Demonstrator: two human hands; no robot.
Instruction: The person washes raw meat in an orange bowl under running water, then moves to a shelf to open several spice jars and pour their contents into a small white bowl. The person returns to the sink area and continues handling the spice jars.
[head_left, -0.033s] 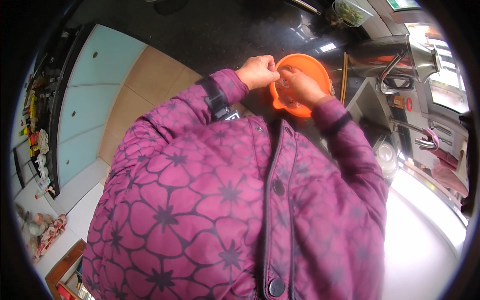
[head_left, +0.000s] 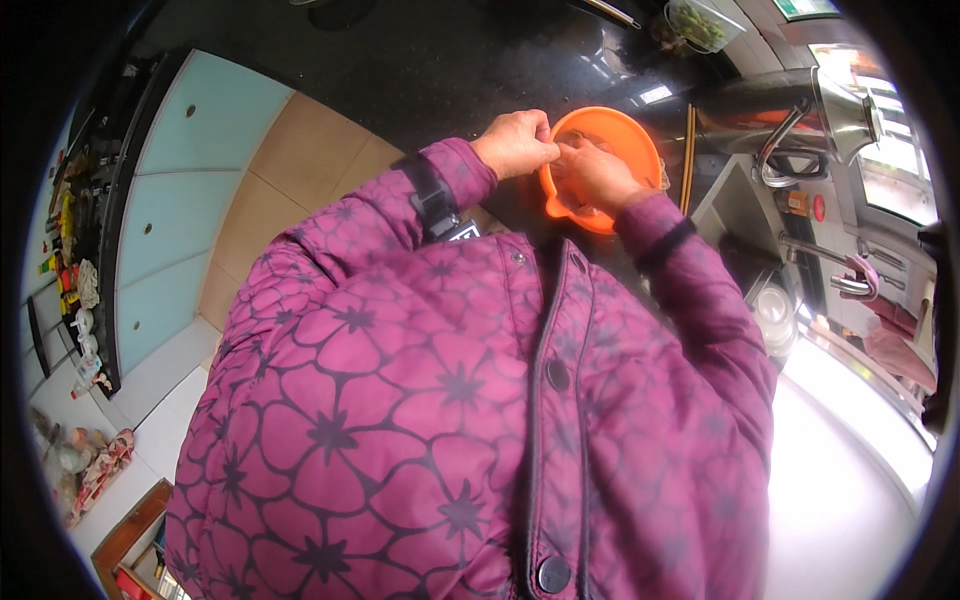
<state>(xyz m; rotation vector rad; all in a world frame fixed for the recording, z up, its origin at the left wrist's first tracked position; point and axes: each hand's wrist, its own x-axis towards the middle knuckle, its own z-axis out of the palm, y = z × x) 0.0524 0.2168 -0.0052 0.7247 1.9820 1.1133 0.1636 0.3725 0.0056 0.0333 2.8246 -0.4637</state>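
An orange bowl (head_left: 640,135) with a pouring lip stands on the dark counter, holding pinkish-brown pieces that I cannot name. At its left rim my left hand (head_left: 517,143) is closed, thumb and fingers drawn into a pinch. Over the bowl reaches my right hand (head_left: 600,175), its fingers bent and closed, with the tips meeting those of my left hand. Whatever lies between the fingertips is hidden or too small to tell.
A pair of chopsticks (head_left: 688,160) lies right of the bowl, beside a large metal kettle (head_left: 755,110). Farther back is a clear container of green vegetables (head_left: 700,25). The sink (head_left: 735,205) is at the right. Pale blue cabinets (head_left: 205,110) stand at the left.
My right hand has shifted slightly left, closer to the fingertips of my left hand. My left hand and the bowl stay where they were.
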